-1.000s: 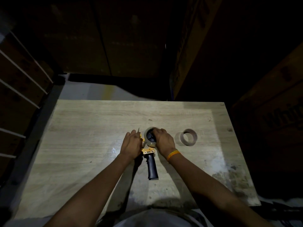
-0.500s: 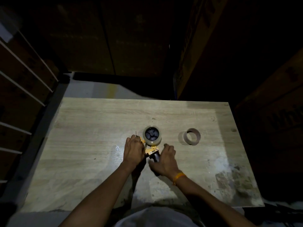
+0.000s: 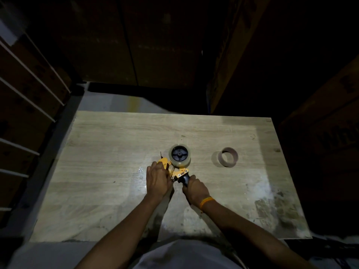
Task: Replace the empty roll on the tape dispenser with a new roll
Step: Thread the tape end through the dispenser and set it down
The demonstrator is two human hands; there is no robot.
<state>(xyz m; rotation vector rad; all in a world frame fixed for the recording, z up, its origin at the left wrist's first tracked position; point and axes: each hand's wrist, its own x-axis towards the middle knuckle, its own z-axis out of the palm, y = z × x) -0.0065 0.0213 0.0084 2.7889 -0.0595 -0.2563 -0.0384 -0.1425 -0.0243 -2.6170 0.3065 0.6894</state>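
Observation:
The orange tape dispenser (image 3: 179,172) lies flat near the middle of the wooden table (image 3: 108,152). A clear new tape roll (image 3: 180,154) sits on its black hub. My right hand (image 3: 195,189) is closed around the dispenser's black handle. My left hand (image 3: 157,179) grips the orange front end, covering most of it. The empty brown cardboard core (image 3: 228,156) stands on the table to the right, apart from both hands.
Dark cardboard boxes (image 3: 320,133) rise along the right side and behind the table. A shelf with white rails (image 3: 25,94) stands on the left. The table's near right corner (image 3: 281,214) is stained.
My right hand left the tape roll on the hub and moved back to grasp the black handle. My left hand stayed on the dispenser's front end.

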